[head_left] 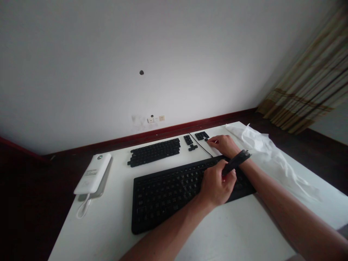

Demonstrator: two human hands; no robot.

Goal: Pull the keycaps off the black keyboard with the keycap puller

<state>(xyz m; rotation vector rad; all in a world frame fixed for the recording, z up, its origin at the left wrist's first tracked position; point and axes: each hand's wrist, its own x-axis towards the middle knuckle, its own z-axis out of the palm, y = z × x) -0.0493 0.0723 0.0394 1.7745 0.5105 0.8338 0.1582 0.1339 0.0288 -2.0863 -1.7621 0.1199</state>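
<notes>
My left hand (217,183) is closed around a black brush (236,162), its tip pointing right across my other forearm. Below it lies a black keyboard (163,195) with its keycaps off over the part I can see. The keyboard's right end is partly hidden by my hands and arm. Beyond it, my right hand (224,144) reaches to the table with thumb and forefinger pinched at a small black keycap (206,139). Just behind that keycap sits a block of number-pad keycaps (201,135).
Main keycaps (154,151) lie in rows behind the keyboard, with smaller groups (188,140) and arrow keycaps (193,147) to their right. A thin cable (200,145) runs between groups. A white power bank (94,174) is at left, crumpled white plastic (261,145) at right.
</notes>
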